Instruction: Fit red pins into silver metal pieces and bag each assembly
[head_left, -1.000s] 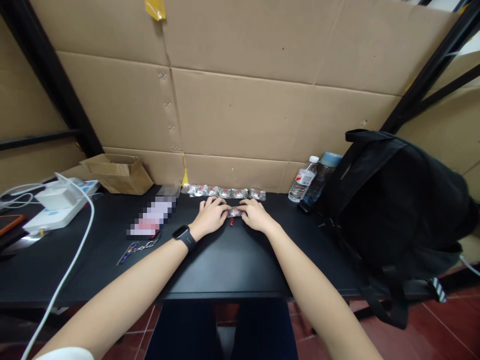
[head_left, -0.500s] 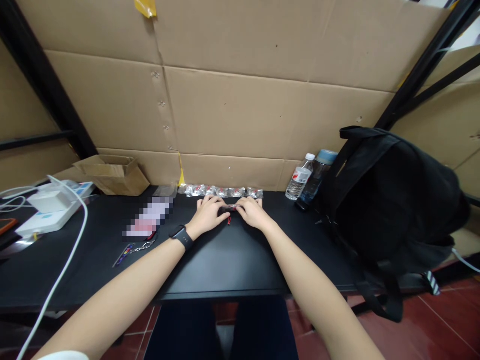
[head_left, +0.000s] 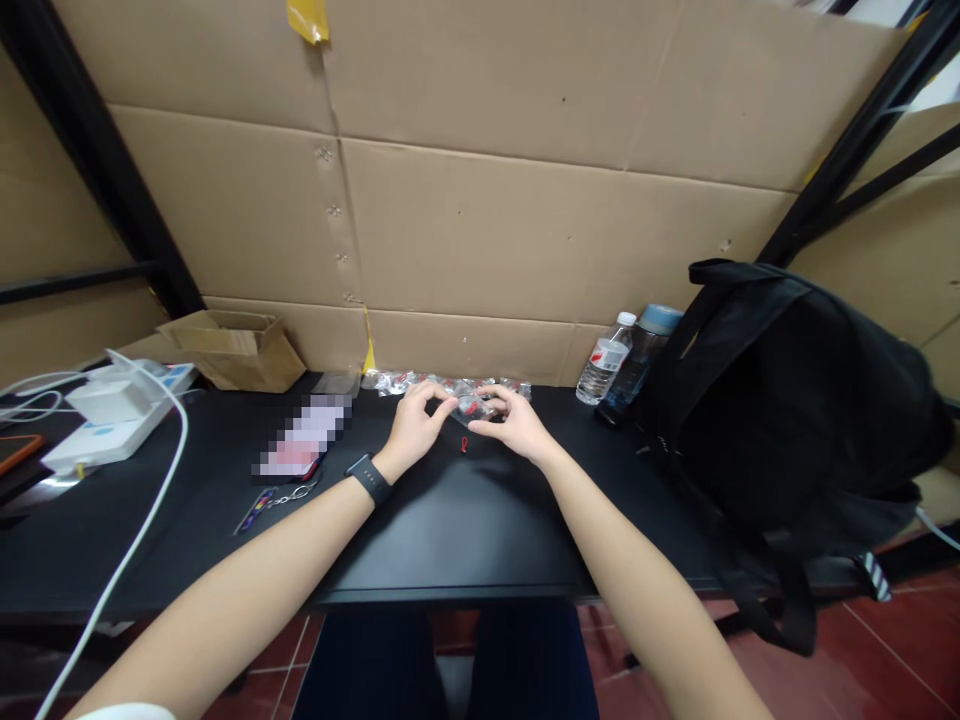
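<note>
A small clear plastic bag [head_left: 471, 408] with something red in it is between my hands, just above the black table. My left hand [head_left: 418, 422] pinches its left corner between thumb and forefinger; a dark watch is on that wrist. My right hand [head_left: 517, 422] has its thumb and fingers curled round the bag's right side. Below the bag, a small red loop [head_left: 464, 445] lies on the tabletop. Behind my hands runs a row of similar shiny bags [head_left: 394, 383], partly hidden by my fingers.
To the left are a blurred-out phone-shaped item [head_left: 304, 437], a keychain [head_left: 259, 508], a power strip [head_left: 112, 425] with white cables and a cardboard box [head_left: 232, 350]. On the right stand a water bottle [head_left: 606, 358], a blue-lidded bottle [head_left: 651, 350] and a black backpack [head_left: 810, 440].
The bag has been lifted and tilted, so its clear face and red contents show. My right fingers have spread wider around it. The view has shifted slightly.
</note>
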